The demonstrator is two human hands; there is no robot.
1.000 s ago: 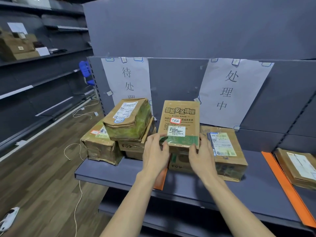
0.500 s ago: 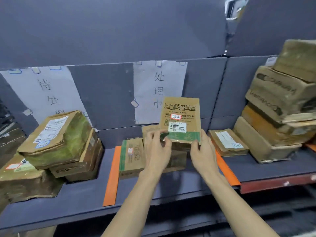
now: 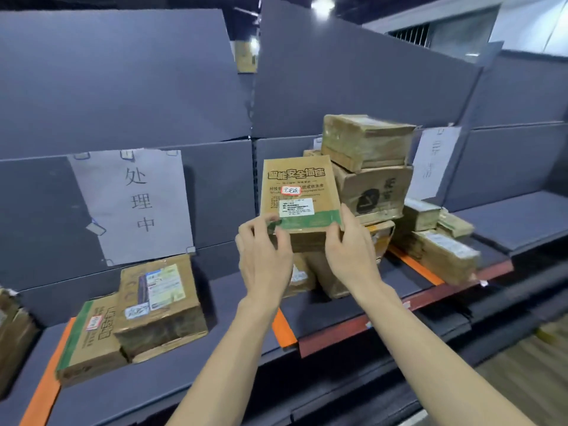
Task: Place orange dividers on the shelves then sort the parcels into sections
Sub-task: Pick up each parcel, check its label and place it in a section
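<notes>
I hold a flat brown parcel with green tape and a white label upright in front of the shelf. My left hand grips its lower left corner and my right hand grips its lower right corner. Three orange dividers lie across the shelf: one at the far left, one below my hands, one to the right. Two parcels lie between the left and middle dividers. A tall stack of parcels stands behind the held parcel.
The dark grey shelf has a paper sign taped to its back panel and another sign further right. More small parcels lie right of the third divider. A parcel edge shows at far left.
My view and both hands have swung right along the shelf with the parcel. The left pile has slid out of view and the tall stack is now directly behind the parcel.
</notes>
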